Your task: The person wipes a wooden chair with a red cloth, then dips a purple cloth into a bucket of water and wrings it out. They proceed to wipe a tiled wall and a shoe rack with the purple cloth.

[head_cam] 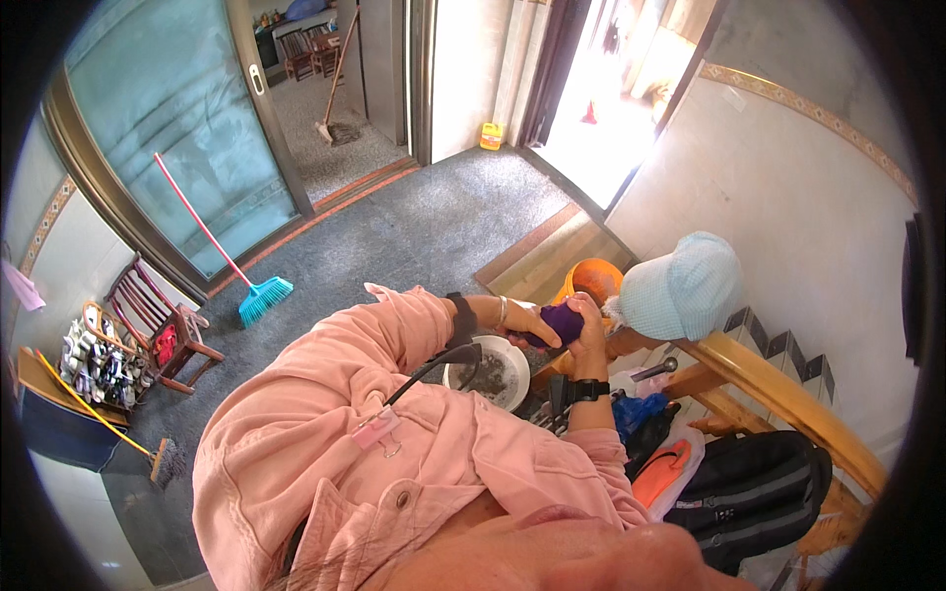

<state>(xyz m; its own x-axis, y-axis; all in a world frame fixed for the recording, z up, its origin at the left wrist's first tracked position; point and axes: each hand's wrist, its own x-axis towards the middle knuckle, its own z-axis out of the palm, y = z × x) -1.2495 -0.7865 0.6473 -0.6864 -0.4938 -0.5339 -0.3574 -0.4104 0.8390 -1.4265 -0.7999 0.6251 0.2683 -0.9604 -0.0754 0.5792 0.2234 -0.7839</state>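
Both my hands grip a bunched dark purple cloth (563,323), held above a white basin (489,373) of murky water. My left hand (533,322) comes in from the left side of the picture, its fingers on the cloth's near side. Opposite it, my right hand (588,322) closes round the other end. Just beyond the hands stands an orange bucket (591,277). A pale blue checked cap (684,284) rests on the wooden stair post, close to the right hand.
A wooden handrail (783,391) and a black backpack (754,487) are at the right. A blue broom (264,297) leans on the sliding glass door (177,140). A wooden chair (177,347) and shoe rack stand left. A yellow jug (491,136) is by the doorway.
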